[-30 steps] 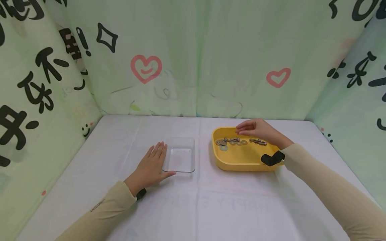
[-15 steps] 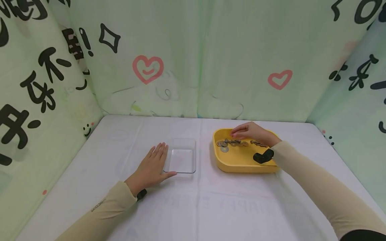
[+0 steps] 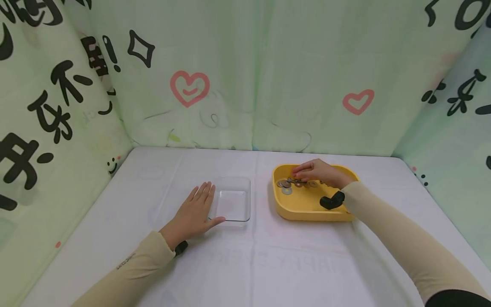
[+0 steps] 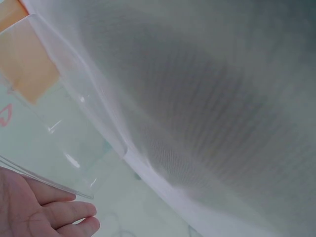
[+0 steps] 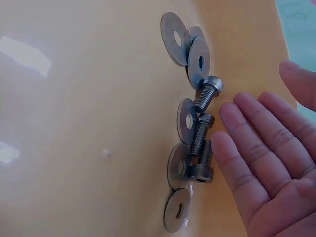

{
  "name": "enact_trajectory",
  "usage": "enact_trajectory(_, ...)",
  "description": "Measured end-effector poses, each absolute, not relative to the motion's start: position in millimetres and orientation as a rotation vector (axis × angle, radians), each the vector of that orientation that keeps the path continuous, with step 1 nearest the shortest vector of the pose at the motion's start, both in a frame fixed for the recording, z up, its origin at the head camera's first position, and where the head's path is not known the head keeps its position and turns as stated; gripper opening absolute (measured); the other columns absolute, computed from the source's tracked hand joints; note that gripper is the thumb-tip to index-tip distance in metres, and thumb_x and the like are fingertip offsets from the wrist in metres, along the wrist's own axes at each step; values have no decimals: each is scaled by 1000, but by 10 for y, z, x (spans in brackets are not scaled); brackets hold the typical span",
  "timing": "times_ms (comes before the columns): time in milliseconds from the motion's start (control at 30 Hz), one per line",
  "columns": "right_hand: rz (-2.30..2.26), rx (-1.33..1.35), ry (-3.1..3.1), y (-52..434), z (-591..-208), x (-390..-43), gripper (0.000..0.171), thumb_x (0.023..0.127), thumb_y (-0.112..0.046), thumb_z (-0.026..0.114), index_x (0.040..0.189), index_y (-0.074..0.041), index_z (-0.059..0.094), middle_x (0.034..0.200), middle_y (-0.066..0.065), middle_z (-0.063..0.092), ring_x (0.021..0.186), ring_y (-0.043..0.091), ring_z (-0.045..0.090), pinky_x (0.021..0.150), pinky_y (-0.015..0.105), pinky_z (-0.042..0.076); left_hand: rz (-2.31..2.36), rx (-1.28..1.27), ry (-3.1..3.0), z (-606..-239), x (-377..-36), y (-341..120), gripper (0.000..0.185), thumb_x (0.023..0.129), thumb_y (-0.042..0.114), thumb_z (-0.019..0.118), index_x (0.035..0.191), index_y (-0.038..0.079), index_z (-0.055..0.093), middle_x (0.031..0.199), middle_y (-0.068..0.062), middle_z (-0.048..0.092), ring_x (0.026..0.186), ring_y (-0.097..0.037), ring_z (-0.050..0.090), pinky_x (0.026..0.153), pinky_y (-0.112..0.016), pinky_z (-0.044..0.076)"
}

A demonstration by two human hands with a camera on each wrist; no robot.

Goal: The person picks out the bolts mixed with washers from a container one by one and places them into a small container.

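My left hand lies flat on the white table, its fingers against the left side of a clear plastic tray that holds nothing. My right hand reaches into a yellow tray and hovers low over a row of metal washers and bolts. In the right wrist view the fingers are straight and held apart from the thumb, just beside three short bolts and several washers. They hold nothing.
Green printed cloth walls close off the table at the back and both sides. The white tablecloth stretches bare toward the front. A black wrist strap sits over the yellow tray's right part.
My right hand has moved left and lower inside the yellow tray, closer to the bolts and washers. The left hand and the clear tray have stayed in place.
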State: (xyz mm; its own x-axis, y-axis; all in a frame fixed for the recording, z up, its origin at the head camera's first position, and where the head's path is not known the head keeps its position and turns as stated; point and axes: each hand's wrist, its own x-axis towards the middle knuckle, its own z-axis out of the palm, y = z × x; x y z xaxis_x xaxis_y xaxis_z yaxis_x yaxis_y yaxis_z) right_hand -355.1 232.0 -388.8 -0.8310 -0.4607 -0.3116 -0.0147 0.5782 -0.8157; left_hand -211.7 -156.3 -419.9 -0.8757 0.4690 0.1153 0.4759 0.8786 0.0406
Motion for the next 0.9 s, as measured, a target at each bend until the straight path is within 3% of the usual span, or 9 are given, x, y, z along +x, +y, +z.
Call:
enact_trajectory(300, -1202, -405, 2270, 2298, -3920, -3569, 39, 94, -13, 56, 128, 7, 53, 128, 23, 58, 94, 12, 67, 87, 33, 54, -113, -747, -2940, -4207, -2128, -1564, 90, 90, 59, 46, 144, -9, 24, 151, -25, 26, 144, -35, 21, 118, -48, 18)
enact_trajectory(900, -1235, -406, 2195, 2268, -3972, -3590, 40, 93, -6, 57, 129, 9, 51, 131, 26, 53, 99, 11, 66, 88, 31, 55, -142, -734, -2973, -4190, -2116, -1550, 91, 89, 59, 48, 145, -9, 24, 152, -25, 25, 144, -35, 20, 118, -48, 18)
